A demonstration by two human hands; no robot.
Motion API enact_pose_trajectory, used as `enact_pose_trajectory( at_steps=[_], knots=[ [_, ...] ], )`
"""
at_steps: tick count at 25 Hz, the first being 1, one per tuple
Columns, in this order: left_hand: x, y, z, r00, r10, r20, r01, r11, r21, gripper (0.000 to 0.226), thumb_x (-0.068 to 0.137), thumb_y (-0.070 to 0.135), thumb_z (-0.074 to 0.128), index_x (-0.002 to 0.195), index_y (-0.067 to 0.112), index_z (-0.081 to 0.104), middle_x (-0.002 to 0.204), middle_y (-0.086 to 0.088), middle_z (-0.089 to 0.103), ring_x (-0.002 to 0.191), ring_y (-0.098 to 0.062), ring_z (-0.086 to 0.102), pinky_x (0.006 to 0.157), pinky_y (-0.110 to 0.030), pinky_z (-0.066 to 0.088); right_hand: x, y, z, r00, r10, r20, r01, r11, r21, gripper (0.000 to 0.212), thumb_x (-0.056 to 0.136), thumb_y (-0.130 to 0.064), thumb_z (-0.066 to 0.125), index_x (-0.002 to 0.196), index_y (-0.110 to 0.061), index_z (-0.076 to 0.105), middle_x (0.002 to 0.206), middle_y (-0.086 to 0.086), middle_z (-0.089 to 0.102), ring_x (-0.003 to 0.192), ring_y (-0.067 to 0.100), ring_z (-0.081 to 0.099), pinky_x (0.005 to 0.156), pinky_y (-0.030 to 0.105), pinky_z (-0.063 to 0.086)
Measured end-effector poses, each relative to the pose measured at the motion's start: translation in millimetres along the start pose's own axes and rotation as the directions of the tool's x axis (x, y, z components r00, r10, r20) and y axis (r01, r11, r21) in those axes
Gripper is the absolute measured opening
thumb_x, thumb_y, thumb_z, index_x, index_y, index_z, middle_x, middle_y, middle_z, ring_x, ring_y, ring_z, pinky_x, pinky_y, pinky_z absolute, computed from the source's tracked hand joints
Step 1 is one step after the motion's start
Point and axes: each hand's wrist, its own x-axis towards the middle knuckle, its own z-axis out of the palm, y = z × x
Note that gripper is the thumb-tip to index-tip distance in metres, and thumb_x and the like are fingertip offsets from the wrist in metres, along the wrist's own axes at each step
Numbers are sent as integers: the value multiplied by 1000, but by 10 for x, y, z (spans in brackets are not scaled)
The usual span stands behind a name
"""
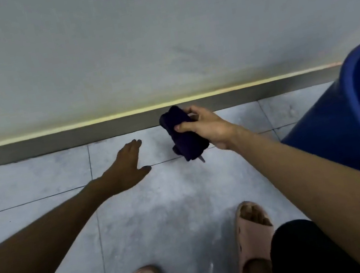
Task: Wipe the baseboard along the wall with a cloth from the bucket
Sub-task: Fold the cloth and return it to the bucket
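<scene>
The right hand (206,129) has its grip closed around a bunched dark navy cloth (183,135), thumb pressed across the near face and fingers curled over the far edge. The cloth sticks out of the grip on both sides: its upper end overlaps the grey baseboard (54,141) just beyond the knuckles, though whether it actually touches cannot be told, and its lower end hangs below the palm above the grey tiled floor (161,199). A small pale tag or corner pokes out under the lowest fold.

The left hand (129,167) holds nothing; its grip is wide open, fingers stretched flat and together, thumb spread, reaching towards the baseboard to the left of the cloth and apart from it.

A blue plastic bucket (353,129) stands right of the holding wrist, near the forearm. The baseboard runs along the foot of a pale grey wall (156,32). Nearer than both hands, two beige slide sandals (252,239) rest on the tiles.
</scene>
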Motion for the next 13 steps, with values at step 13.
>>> enact_pose_trajectory(
  at_steps=[13],
  knots=[
    [-1495, 2165, -1712, 791, 563, -239, -604, 782, -153, 11, 84, 33, 67, 91, 25, 64, 110, 10, 67, 106, -4, 58, 95, -27, 41, -2681, -1903, -561, 954, -298, 28, 266, 802, -534, 65, 63, -17, 91, 119, -19, 59, 104, -3, 67, 85, 13, 70, 63, 24, 59]
  ],
)
